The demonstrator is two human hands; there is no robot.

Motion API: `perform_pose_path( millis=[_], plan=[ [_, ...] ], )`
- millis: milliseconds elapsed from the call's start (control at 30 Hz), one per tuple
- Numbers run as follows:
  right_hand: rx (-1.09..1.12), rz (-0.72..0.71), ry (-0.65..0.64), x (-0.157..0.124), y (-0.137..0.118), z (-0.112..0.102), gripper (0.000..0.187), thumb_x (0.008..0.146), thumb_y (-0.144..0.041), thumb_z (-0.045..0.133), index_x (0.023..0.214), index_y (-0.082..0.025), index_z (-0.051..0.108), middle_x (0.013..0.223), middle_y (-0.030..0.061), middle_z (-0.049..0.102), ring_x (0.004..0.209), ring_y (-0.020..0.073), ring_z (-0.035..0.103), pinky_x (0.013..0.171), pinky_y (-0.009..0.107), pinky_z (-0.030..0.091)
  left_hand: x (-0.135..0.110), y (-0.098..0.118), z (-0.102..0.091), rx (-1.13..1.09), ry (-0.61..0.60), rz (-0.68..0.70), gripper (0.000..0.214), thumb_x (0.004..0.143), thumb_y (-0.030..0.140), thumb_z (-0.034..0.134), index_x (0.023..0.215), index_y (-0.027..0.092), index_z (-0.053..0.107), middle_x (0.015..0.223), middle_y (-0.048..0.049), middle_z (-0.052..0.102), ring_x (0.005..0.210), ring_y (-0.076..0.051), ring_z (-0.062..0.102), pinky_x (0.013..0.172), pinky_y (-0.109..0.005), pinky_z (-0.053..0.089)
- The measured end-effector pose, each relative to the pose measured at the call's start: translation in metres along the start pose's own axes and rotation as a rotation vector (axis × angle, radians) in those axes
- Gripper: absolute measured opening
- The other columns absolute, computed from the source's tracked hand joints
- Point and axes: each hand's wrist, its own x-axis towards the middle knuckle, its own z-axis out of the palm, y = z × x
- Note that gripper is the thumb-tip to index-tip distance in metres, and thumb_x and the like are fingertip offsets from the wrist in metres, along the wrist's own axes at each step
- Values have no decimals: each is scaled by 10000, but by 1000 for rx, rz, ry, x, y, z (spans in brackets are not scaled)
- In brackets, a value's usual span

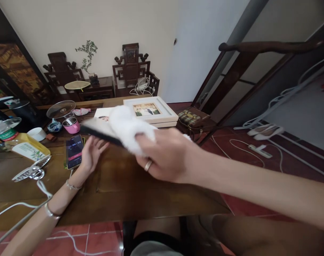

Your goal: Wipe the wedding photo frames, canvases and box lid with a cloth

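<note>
My right hand [167, 153], a ring on one finger, is closed on a fluffy white cloth [124, 124]. The cloth lies over a flat, dark-edged slab [97, 131] with a pale top, tilted above the table; motion blurs it, and I cannot make out its kind. Just below the slab's near edge, my left hand [92, 153] has its fingers spread, palm turned up. Whether its fingertips touch the slab is unclear. Beside the left hand lies a phone [74, 151] showing a running timer, with a cable at its lower end.
On the wooden table [151, 195] stand a white-framed photo box [162, 112], a pink cup [71, 126], a bottle of yellow liquid [30, 145], a silver hair claw [35, 169] and a black kettle [24, 113]. A wooden chair [239, 71] and plaid bag [190, 117] are at the right.
</note>
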Motion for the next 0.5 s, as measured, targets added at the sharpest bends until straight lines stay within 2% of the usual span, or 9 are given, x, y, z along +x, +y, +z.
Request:
perform_pose_path(
  millis=[67,167,233,300,367,400,500],
  plan=[
    [77,109,220,5,5,-19,252,808,-261,561,1045,-199,622,668,13,582,597,171,535,581,300,450,-6,0,4,85,-132,-119,448,830,475,621,1192,210,620,1368,-110,567,1282,-301,507,1019,-463,445],
    [260,323,549,13,17,-40,125,768,-331,621,758,-216,575,611,-21,494,614,158,518,601,295,451,-17,8,13,195,-310,-223,558,775,497,710,1244,213,606,1385,-143,549,1275,-328,512,1023,-460,429],
    [466,461,675,19,25,-48,147,722,-286,639,672,-215,520,647,-24,511,638,150,526,587,279,447,-27,20,18,233,-440,-248,555,757,516,733,1214,216,637,1330,-148,596,1242,-341,540,1018,-456,431],
    [694,592,724,22,35,-50,122,675,-227,642,666,-206,522,683,-23,542,628,137,528,561,264,446,-39,36,23,240,-520,-252,532,763,523,730,1185,207,661,1267,-145,639,1207,-345,569,1012,-456,440],
    [873,725,751,19,45,-49,109,641,-188,644,680,-192,542,704,-14,570,622,130,538,566,263,464,-57,51,26,211,-517,-267,592,746,553,730,1214,199,648,1252,-145,646,1193,-367,577,985,-475,468],
    [938,782,753,16,49,-47,109,637,-184,643,694,-187,551,722,-7,588,634,132,553,584,267,481,-69,55,28,173,-474,-251,635,723,600,723,1208,197,654,1233,-144,656,1194,-382,573,971,-487,482],
    [1055,887,697,4,55,-40,137,664,-232,632,779,-187,572,797,21,642,707,166,612,653,304,537,-114,52,32,73,-252,-185,824,635,787,637,1278,273,612,1243,-88,661,1286,-399,490,1018,-533,457]
  ],
)
